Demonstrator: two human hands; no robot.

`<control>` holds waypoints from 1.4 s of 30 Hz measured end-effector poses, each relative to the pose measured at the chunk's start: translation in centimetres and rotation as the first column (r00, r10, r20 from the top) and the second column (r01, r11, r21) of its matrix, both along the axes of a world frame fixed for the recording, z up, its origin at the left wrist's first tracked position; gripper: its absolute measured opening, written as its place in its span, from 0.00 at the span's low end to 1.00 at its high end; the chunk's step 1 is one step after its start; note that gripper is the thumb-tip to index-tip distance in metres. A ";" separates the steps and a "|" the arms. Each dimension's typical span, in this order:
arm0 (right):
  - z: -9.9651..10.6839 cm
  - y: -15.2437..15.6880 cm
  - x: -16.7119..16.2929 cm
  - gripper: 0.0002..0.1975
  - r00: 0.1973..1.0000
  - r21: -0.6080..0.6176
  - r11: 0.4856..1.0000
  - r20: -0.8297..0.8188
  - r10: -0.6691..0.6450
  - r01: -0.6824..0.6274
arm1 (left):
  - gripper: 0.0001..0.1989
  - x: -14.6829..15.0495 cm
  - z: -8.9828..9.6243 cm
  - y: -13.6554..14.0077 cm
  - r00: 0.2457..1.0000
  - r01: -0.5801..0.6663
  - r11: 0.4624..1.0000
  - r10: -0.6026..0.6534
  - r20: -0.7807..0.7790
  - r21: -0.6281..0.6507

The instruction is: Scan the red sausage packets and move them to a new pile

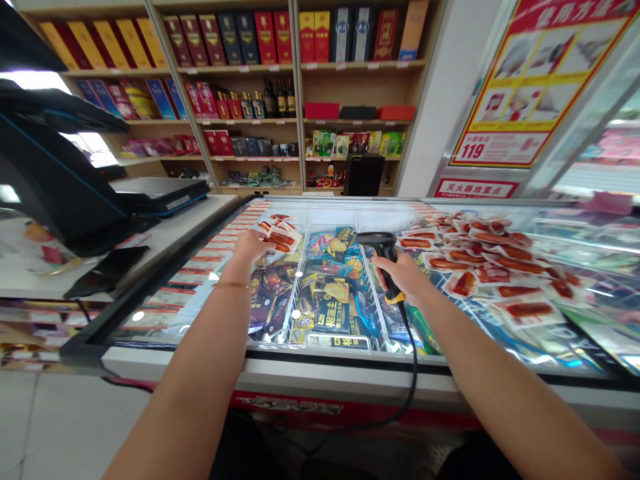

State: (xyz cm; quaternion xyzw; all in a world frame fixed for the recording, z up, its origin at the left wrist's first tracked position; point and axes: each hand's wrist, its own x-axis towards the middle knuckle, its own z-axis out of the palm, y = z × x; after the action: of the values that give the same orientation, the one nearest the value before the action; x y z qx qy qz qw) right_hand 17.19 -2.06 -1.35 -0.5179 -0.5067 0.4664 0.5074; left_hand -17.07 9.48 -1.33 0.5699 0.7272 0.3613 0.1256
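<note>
My left hand (254,247) is over the left part of the freezer's glass top, its fingers closed on the edge of a clear-wrapped sausage packet (281,240). More sausage packets lie right beside that one, partly overlapping. In my right hand (400,270) is a black barcode scanner (377,239) with a yellow trim, gripped by its handle and pointing left. Its black cable (414,360) hangs over the freezer's front edge. To the right of the scanner, a loose heap of sausage packets (480,253) is spread on the glass.
Under the glass, bagged frozen goods (330,300) fill wire baskets. Evenly spaced red-and-white strips (215,259) run along the left side. A counter (200,217) at left bears a scale (160,193) and a dark phone-like slab (107,270). Shelves of boxes (240,37) stand behind.
</note>
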 end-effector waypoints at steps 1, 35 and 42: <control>0.0 0.0 0.0 0.11 1.000 0.006 1.000 0.001 0.005 -0.005 | 0.16 -0.1 -0.1 0.1 0.998 0.020 1.000 -0.020 0.053 0.005; 1.3 -3.3 -3.2 0.15 0.973 0.084 0.972 -0.060 0.224 -0.219 | 0.26 11.1 -1.9 -2.1 0.876 0.377 0.794 -0.473 0.093 0.476; 1.6 -3.7 -3.4 0.17 0.965 0.062 0.968 -0.078 0.249 -0.244 | 0.26 11.4 -1.7 -2.5 0.892 0.383 0.787 -0.451 0.027 0.484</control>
State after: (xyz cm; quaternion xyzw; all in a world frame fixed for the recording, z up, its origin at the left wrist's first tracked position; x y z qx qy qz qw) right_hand 13.77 -5.71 0.22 -0.4173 -0.5570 0.5344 0.4796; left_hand -5.70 6.93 -3.05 0.7027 0.4638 0.5276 0.1129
